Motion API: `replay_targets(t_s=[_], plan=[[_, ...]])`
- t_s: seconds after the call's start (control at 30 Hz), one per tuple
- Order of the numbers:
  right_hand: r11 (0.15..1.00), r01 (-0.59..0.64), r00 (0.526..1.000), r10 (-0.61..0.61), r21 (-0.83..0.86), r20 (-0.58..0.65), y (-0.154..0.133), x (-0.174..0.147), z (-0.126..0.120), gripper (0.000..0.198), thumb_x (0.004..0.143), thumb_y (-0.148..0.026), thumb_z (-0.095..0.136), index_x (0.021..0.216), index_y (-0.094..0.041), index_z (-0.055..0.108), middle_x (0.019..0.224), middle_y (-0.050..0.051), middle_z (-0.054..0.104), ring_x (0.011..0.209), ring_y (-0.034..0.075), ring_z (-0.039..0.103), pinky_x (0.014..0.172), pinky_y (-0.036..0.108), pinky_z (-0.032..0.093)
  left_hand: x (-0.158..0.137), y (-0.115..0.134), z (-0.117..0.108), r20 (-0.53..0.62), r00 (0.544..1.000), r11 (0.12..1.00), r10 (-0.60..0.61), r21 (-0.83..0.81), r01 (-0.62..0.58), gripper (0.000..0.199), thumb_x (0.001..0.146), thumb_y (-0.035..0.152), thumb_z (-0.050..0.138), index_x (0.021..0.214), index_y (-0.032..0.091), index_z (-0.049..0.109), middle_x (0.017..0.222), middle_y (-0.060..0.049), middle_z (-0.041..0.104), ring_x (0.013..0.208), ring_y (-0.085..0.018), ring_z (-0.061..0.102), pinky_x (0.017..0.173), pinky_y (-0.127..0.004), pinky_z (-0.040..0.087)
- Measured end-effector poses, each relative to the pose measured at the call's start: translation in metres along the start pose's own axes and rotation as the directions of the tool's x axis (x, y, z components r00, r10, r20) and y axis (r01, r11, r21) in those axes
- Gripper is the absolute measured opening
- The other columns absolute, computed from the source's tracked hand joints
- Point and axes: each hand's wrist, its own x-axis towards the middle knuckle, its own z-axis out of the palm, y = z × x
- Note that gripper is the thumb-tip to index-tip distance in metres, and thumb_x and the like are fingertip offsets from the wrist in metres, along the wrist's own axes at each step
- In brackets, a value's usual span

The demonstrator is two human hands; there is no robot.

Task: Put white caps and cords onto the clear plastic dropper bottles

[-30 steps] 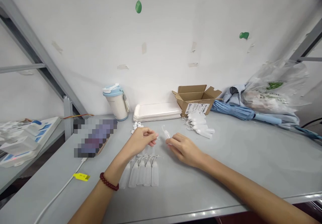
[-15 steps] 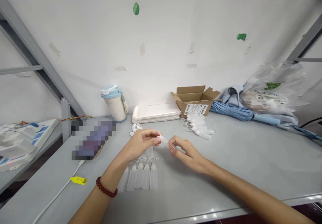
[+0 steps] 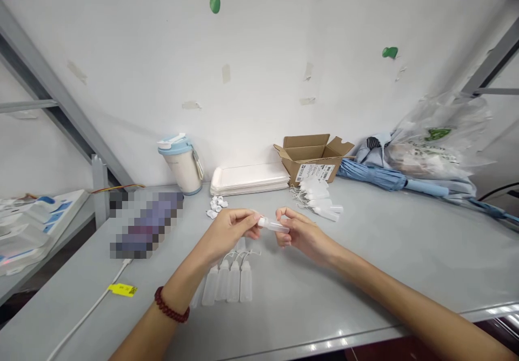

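In front of me, my left hand (image 3: 239, 226) pinches a small dropper bottle at its white end, with thumb and fingers hiding most of its body. A clear tube-like cover (image 3: 276, 226) points right from that white end. My right hand (image 3: 298, 231) is curled round the cover's far tip, thumb and fingers closed on it. Below my left hand, several translucent squeeze bottles (image 3: 234, 282) lie side by side with thin looped strips at their tops. Some of these are partly hidden by my left wrist. Several small white caps (image 3: 217, 204) are piled behind my left hand.
Several bottles with clear covers (image 3: 318, 196) lie before an open cardboard box (image 3: 310, 158). Stacked white trays (image 3: 251, 180), a blue-lidded cup (image 3: 181, 166) and a blurred phone-like item (image 3: 152, 223) with a white cable stand left. A folded blue umbrella (image 3: 377, 177) and plastic bag (image 3: 441, 145) lie right.
The bottle and its clear cover have turned from a slant to nearly level. My right hand has shifted slightly right, its fingers changing position around the cover. The view has tilted slightly.
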Motion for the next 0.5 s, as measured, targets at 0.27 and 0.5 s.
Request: replay_targets(t_s=[0.27,0.5], plan=[[1.000,-0.016,0.999,0.017,-0.009,0.028,-0.0018,-0.0022,-0.0020,0.015,0.086,-0.034,0.052,0.084,-0.022,0.043,0.058,-0.007,0.030,0.054,0.010,0.031,0.060,0.026,0.027,-0.0054,0.0047,0.0041,0.083,0.996,0.991,0.008,0.130,-0.018,0.029,0.081,0.041,0.055,0.072,0.014,0.063,0.064,-0.002,0.062,0.056,-0.012,0.058,0.057,-0.024,0.048],[1.000,-0.030,1.000,0.030,0.006,0.009,-0.0052,-0.0030,-0.0029,0.018,0.084,-0.036,0.054,0.084,-0.022,0.043,0.057,-0.008,0.031,0.053,0.009,0.031,0.059,0.026,0.029,-0.0051,0.0064,0.0056,0.030,0.998,0.967,0.058,0.246,-0.063,0.028,0.081,0.041,0.054,0.083,0.016,0.065,0.075,-0.004,0.066,0.061,-0.015,0.061,0.058,-0.025,0.048]])
